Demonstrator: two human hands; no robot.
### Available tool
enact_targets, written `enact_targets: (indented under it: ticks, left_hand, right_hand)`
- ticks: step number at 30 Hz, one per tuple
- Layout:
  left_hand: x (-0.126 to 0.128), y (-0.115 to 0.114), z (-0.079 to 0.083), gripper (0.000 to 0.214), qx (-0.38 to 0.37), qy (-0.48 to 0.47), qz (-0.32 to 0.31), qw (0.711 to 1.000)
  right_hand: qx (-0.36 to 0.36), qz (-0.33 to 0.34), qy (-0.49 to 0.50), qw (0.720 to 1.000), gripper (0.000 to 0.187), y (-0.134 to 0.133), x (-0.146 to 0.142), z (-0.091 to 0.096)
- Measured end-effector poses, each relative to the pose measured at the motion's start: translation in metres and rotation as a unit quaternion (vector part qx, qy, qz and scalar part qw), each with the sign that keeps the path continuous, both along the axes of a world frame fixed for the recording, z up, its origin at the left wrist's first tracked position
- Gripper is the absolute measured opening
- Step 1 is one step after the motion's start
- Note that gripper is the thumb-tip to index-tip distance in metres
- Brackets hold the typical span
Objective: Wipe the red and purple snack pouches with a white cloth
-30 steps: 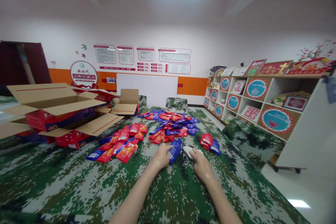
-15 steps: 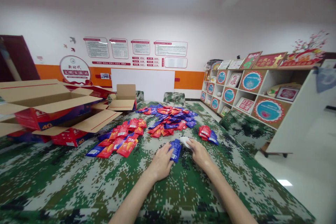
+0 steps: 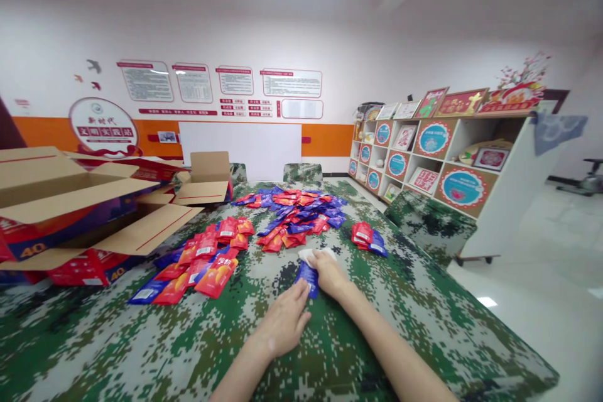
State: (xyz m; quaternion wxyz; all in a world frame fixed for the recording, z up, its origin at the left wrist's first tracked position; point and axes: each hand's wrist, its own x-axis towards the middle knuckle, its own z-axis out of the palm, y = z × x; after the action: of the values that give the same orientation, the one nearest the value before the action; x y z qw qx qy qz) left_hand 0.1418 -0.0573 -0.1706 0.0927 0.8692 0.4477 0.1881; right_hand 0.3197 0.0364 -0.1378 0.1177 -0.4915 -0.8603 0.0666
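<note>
A blue packet (image 3: pixel 307 274) lies on the camouflage-patterned tablecloth before me. My right hand (image 3: pixel 330 273) grips a folded white tissue or cloth (image 3: pixel 305 255) and presses it on the packet's upper part. At the packet's lower edge rest the outstretched fingertips of my left hand (image 3: pixel 285 319), with the thumb apart. Beyond them is a heaped pile of red and blue packets (image 3: pixel 301 217). To the left, more packets (image 3: pixel 200 254) lie overlapping in a loose group. A small group of red and blue packets (image 3: pixel 369 239) sits to the right.
Open cardboard boxes (image 3: pixel 61 201) stand stacked along the table's left side. Another open box (image 3: pixel 205 179) is at the far left of the table. Chairs with camouflage covers (image 3: pixel 302 172) stand behind it. A white shelf unit (image 3: pixel 504 182) stands on the right.
My right hand has moved left, bringing the white tissue or cloth onto the blue packet. My left hand has slid down to its lower edge. The view has turned slightly right.
</note>
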Motion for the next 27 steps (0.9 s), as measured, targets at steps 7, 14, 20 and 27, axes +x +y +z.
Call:
enact_targets:
  ticks: [7, 14, 20, 27]
  left_hand:
    - [0.001, -0.003, 0.002, 0.054, 0.002, 0.012, 0.01, 1.0]
    - [0.003, -0.007, 0.009, 0.05, 0.009, -0.007, 0.003, 1.0]
    - [0.003, -0.003, 0.007, 0.045, 0.006, -0.012, -0.005, 1.0]
    - [0.0, -0.001, -0.002, 0.054, 0.001, 0.008, 0.002, 1.0]
  right_hand:
    - [0.0, -0.028, -0.019, 0.999, 0.056, 0.028, 0.0, 0.011]
    - [0.046, 0.069, 0.042, 0.996, 0.061, -0.04, 0.01, 0.014]
    - [0.019, 0.069, 0.008, 0.997, 0.07, -0.056, 0.002, -0.004]
    - [0.013, -0.024, -0.033, 0.999, 0.048, 0.012, 0.002, -0.001]
